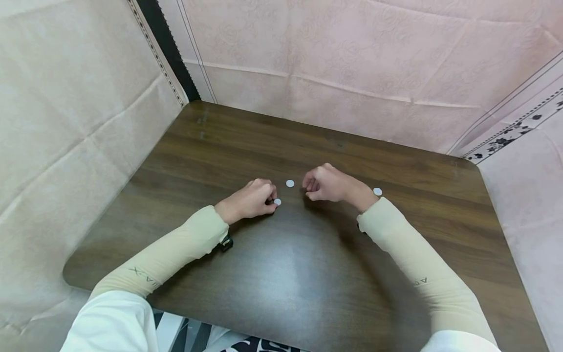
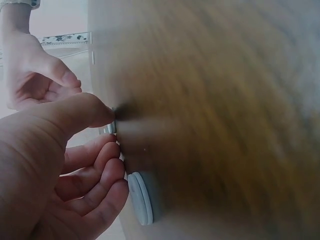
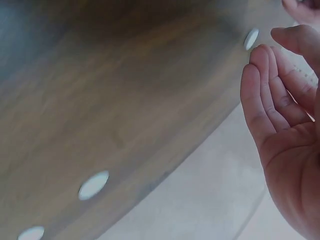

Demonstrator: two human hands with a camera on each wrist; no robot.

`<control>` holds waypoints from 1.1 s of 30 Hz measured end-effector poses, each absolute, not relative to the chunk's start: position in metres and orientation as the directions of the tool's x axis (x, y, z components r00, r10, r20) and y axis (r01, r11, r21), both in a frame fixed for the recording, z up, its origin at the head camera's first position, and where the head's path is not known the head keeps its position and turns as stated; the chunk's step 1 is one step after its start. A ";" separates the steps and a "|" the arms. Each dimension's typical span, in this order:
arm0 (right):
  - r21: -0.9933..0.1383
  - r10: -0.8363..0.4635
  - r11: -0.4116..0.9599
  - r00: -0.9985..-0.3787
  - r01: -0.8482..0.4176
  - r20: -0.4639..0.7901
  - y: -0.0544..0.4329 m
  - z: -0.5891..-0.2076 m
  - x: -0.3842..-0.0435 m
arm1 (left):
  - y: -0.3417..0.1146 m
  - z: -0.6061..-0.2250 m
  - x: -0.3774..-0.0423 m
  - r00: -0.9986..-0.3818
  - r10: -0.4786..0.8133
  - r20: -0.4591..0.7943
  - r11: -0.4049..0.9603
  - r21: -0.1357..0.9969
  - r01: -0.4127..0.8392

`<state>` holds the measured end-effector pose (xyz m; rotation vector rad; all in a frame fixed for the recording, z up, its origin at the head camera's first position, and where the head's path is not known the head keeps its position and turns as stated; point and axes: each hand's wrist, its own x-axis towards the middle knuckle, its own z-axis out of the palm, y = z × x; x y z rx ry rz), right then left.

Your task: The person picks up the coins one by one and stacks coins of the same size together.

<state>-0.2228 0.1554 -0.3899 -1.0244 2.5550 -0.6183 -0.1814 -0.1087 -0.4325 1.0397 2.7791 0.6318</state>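
Note:
A small white disc (image 1: pixel 277 202) sits between the thumb and index fingertip of my left hand (image 1: pixel 252 199), which pinches it low over the brown table. In the left wrist view its thin edge (image 2: pixel 112 125) shows at the fingertips. A thicker pale disc (image 2: pixel 140 199) with a layered edge lies beside the outer fingers there. Between the two hands, another white disc (image 1: pixel 290 183) rests flat. To its right hovers my right hand (image 1: pixel 327 183), fingers loosely bent; the right wrist view shows a gap between thumb and fingers, with nothing held.
A white disc (image 1: pixel 378 191) lies beside my right wrist. The right wrist view shows two separate discs, one (image 3: pixel 93 185) nearer the table edge's middle and one (image 3: pixel 31 233) in the lower corner. Pale cloth (image 1: pixel 352 63) hangs around the wooden table (image 1: pixel 286 278).

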 end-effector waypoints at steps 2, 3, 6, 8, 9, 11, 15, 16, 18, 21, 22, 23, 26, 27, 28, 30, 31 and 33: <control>-0.494 -0.691 0.668 -0.710 -0.556 -0.137 0.164 -0.387 -0.224 | -0.109 -0.432 -0.181 -0.759 0.650 0.046 0.678 0.417 0.606; -0.489 -0.683 0.677 -0.717 -0.551 -0.137 0.168 -0.385 -0.225 | -0.109 -0.432 -0.181 -0.759 0.650 0.045 0.678 0.418 0.605; -0.482 -0.659 0.698 -0.738 -0.530 -0.143 0.181 -0.378 -0.227 | -0.109 -0.432 -0.181 -0.759 0.649 0.041 0.678 0.422 0.602; -0.474 -0.645 0.710 -0.750 -0.521 -0.142 0.189 -0.373 -0.227 | -0.110 -0.432 -0.181 -0.760 0.649 0.036 0.678 0.427 0.599; -0.467 -0.637 0.718 -0.758 -0.517 -0.141 0.194 -0.372 -0.228 | -0.110 -0.432 -0.181 -0.759 0.650 0.033 0.676 0.431 0.598; -0.457 -0.618 0.735 -0.772 -0.501 -0.147 0.202 -0.369 -0.229 | -0.109 -0.432 -0.181 -0.756 0.654 0.029 0.672 0.436 0.598; -0.429 -0.583 0.769 -0.796 -0.474 -0.165 0.219 -0.369 -0.231 | -0.110 -0.433 -0.182 -0.752 0.659 0.025 0.667 0.444 0.599; -0.421 -0.577 0.775 -0.799 -0.471 -0.167 0.223 -0.369 -0.231 | -0.110 -0.433 -0.182 -0.752 0.659 0.025 0.666 0.446 0.598; -0.403 -0.565 0.788 -0.807 -0.465 -0.173 0.231 -0.370 -0.232 | -0.110 -0.432 -0.182 -0.752 0.658 0.024 0.667 0.446 0.598; -0.387 -0.551 0.802 -0.814 -0.455 -0.185 0.242 -0.374 -0.234 | -0.109 -0.432 -0.182 -0.755 0.655 0.022 0.669 0.446 0.594; -0.385 -0.543 0.808 -0.817 -0.447 -0.193 0.246 -0.375 -0.235 | -0.109 -0.432 -0.181 -0.756 0.654 0.021 0.670 0.447 0.593; -0.382 -0.534 0.815 -0.821 -0.436 -0.201 0.250 -0.377 -0.236 | -0.109 -0.432 -0.181 -0.757 0.653 0.019 0.671 0.448 0.591; -0.371 -0.508 0.834 -0.830 -0.408 -0.230 0.260 -0.382 -0.238 | -0.110 -0.431 -0.181 -0.759 0.651 0.017 0.672 0.451 0.587; -0.369 -0.500 0.840 -0.833 -0.398 -0.239 0.263 -0.384 -0.238 | -0.110 -0.431 -0.181 -0.759 0.651 0.017 0.672 0.452 0.586; -0.366 -0.487 0.848 -0.837 -0.384 -0.250 0.265 -0.385 -0.239 | -0.110 -0.431 -0.181 -0.759 0.651 0.017 0.671 0.453 0.587; -0.363 -0.474 0.855 -0.840 -0.369 -0.263 0.268 -0.387 -0.240 | -0.110 -0.431 -0.181 -0.759 0.651 0.016 0.671 0.455 0.586; -0.367 -0.470 0.857 -0.841 -0.361 -0.269 0.269 -0.388 -0.240 | -0.110 -0.431 -0.181 -0.759 0.651 0.015 0.671 0.456 0.585; -0.373 -0.459 0.861 -0.844 -0.346 -0.277 0.270 -0.390 -0.241 | -0.110 -0.431 -0.181 -0.760 0.650 0.013 0.672 0.456 0.583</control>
